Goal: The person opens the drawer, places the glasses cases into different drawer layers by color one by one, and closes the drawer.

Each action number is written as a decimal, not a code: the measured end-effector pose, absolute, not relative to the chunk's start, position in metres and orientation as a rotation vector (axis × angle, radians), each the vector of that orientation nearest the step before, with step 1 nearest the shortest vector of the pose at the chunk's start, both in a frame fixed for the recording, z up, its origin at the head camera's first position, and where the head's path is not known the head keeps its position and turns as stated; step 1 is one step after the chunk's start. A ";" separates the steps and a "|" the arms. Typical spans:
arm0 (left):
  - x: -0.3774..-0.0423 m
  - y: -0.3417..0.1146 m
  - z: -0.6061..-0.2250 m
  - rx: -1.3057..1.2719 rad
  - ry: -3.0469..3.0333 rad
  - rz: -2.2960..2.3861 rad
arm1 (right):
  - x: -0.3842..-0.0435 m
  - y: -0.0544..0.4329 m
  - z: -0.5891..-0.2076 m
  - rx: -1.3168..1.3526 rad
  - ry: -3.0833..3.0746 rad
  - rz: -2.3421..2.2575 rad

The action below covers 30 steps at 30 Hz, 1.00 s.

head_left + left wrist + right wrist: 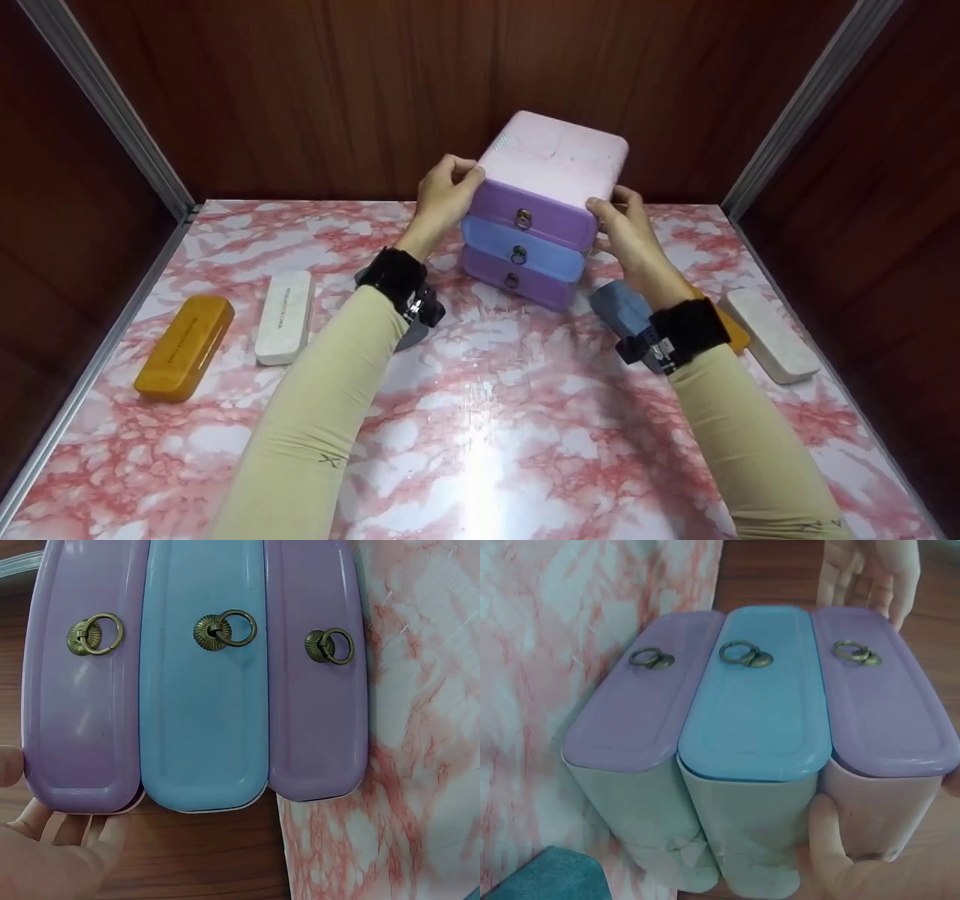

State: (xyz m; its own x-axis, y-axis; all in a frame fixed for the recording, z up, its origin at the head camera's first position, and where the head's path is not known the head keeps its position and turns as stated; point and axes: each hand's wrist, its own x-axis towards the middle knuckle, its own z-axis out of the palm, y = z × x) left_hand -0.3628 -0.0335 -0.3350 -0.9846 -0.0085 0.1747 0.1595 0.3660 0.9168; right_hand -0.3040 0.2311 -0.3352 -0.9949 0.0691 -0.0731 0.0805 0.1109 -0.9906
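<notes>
A small chest of drawers (555, 161) with a pale pink top stands towards the back of the table, turned at an angle. Its three stacked fronts are purple, blue (204, 705) and purple, each with a brass ring pull (225, 630). My left hand (446, 193) grips the top tier at its left side, thumb near the front corner. On the opposite side my right hand (634, 232) holds the same tier, its thumb at the top edge and fingers along the side wall. All three drawers are closed in the head view.
On the left lie a mustard case (185, 349) and a white case (285, 319); a grey-blue one is mostly hidden under my left wrist. Another grey-blue case (621, 307), a mustard case (737, 332) and a white case (771, 335) lie right. Wooden panels (360, 97) enclose the marbled table (480, 450).
</notes>
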 end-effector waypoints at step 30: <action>-0.325 -0.047 -0.334 -0.122 -2.531 -1.714 | -0.309 0.241 -0.333 -0.039 2.317 -1.965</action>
